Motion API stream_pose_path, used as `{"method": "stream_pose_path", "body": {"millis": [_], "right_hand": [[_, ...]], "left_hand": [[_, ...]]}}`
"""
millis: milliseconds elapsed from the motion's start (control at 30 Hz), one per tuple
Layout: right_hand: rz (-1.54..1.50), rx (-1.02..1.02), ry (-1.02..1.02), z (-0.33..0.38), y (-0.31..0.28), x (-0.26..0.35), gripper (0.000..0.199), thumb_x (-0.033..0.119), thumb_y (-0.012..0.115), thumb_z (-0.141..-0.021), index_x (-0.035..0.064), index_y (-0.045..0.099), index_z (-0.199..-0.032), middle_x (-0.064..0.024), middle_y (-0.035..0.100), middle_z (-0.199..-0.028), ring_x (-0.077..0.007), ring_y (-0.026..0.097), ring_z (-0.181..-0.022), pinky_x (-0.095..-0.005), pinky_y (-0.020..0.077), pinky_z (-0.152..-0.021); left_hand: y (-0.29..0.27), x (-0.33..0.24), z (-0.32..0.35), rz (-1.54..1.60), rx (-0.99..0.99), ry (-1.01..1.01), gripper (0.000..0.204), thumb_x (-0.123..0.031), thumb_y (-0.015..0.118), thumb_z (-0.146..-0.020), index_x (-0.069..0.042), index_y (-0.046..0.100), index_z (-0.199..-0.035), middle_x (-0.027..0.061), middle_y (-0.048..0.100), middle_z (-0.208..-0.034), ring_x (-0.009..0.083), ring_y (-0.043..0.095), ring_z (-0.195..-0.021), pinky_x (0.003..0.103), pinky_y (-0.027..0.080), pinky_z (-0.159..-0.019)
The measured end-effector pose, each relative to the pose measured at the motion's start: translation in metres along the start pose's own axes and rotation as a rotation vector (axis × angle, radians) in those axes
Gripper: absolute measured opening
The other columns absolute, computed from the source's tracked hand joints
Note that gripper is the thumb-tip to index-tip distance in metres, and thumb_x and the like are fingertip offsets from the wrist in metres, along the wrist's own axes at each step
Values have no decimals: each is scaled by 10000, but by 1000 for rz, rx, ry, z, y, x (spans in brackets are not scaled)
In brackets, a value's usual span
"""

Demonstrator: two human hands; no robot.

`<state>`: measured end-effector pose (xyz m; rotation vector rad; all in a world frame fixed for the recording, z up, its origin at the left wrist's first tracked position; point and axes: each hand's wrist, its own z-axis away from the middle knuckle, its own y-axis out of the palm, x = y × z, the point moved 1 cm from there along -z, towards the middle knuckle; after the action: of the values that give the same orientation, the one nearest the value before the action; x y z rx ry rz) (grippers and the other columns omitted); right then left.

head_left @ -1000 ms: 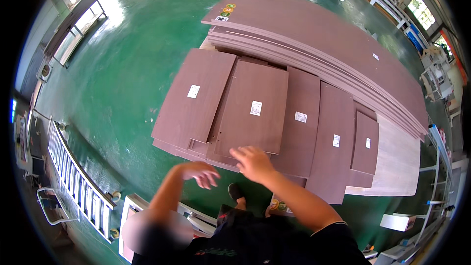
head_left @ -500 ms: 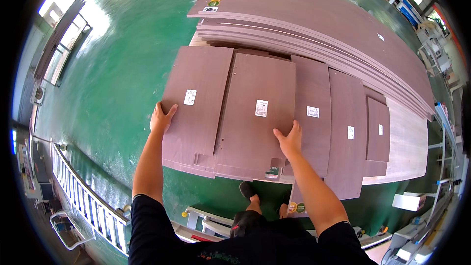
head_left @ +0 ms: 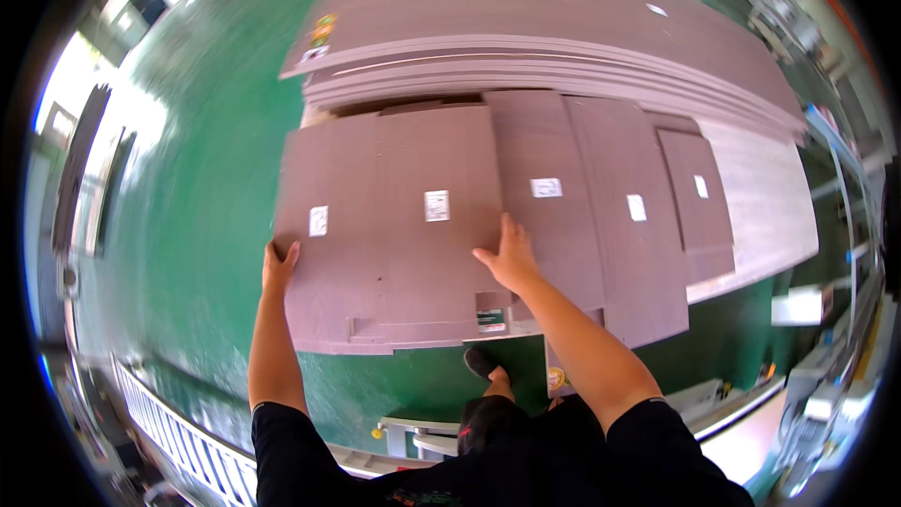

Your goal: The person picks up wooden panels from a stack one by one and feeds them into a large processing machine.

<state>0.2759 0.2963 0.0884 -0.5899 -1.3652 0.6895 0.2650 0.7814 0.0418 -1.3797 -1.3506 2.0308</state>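
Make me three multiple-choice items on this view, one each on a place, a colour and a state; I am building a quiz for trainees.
1. Where is the left hand?
A. on the board's left edge
B. on the floor
C. on a railing

2. What colour is the floor?
A. grey
B. green
C. red

3. How does the right hand lie?
A. in a fist
B. holding a tool
C. flat on the board

Key: A, its fingers wrap the edge; B, green shows all round the stacks; C, palm down, fingers spread.

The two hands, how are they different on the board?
The left hand grips the board's left edge, fingers curled; the right hand lies flat on top. The left hand sits at the outer side; the right hand sits nearer the middle. Both are bare and touch brown boards.
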Motion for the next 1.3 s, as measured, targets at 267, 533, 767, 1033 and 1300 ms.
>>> {"method": "stream_pose_path", "body": {"millis": [267, 533, 767, 1033, 1300], "right_hand": [[-285, 19, -109, 127, -81, -90, 583, 254, 617, -809, 19, 373, -1284, -191, 496, -1160, -292, 549, -1002, -388, 442, -857], [-300, -233, 547, 387, -148, -325, 366, 220, 627, -742, 20, 557, -1040, -148, 610, -931, -300, 595, -881, -384, 479, -766], [-492, -522, 896, 514, -252, -434, 347, 247, 632, -762, 29, 580, -1026, -119, 632, -938, -274, 605, -891, -348, 475, -793], [-875, -922, 1031, 567, -309, -549, 298, 170, 621, -795, -3, 587, -1036, -87, 630, -866, -151, 608, -753, -280, 497, -693], [-1240, -1080, 1044, 600, -403, -668, 276, 149, 607, -810, -9, 563, -1031, -52, 579, -732, -121, 555, -631, -243, 451, -546]], "left_hand": [[7, -62, 72, -303, -293, 137, 623, -345, 560, -854, -23, 311, -1326, 218, 396, -1287, 381, 363, -1204, 444, 313, -1005], [201, -238, 446, 685, 397, 486, 215, -85, 512, -875, 16, 492, -1063, 125, 543, -974, 196, 524, -904, 311, 434, -797], [289, -413, 676, 170, 1725, 845, 307, -195, 613, -834, 1, 562, -1065, 138, 646, -939, 196, 633, -837, 294, 495, -756], [408, -498, 672, -305, 1299, 980, 335, -275, 615, -811, -8, 590, -1012, 141, 649, -873, 230, 636, -783, 331, 500, -697], [557, -576, 730, -720, 1531, 752, 249, -240, 560, -841, -36, 575, -984, 97, 621, -818, 206, 594, -709, 311, 473, -645]]}}
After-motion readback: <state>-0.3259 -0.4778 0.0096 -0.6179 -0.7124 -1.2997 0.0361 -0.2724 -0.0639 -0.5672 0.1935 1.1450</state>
